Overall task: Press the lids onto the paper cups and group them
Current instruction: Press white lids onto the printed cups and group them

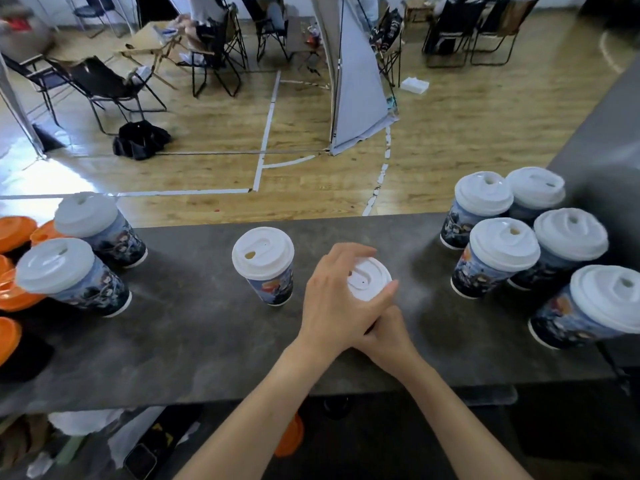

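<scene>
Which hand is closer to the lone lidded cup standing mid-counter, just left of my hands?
Left. The left hand sits just right of that lone cup, gripping a lid; the right hand lies farther right, partly under it.

Beneath lid (367, 279), cup hidden by left hand (337, 299), right hand (388, 336); orange lids (15, 233) cropped

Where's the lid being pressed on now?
Head view, middle of the counter: left hand grips the lid, with the single cup just left and the five-cup group right.
</scene>
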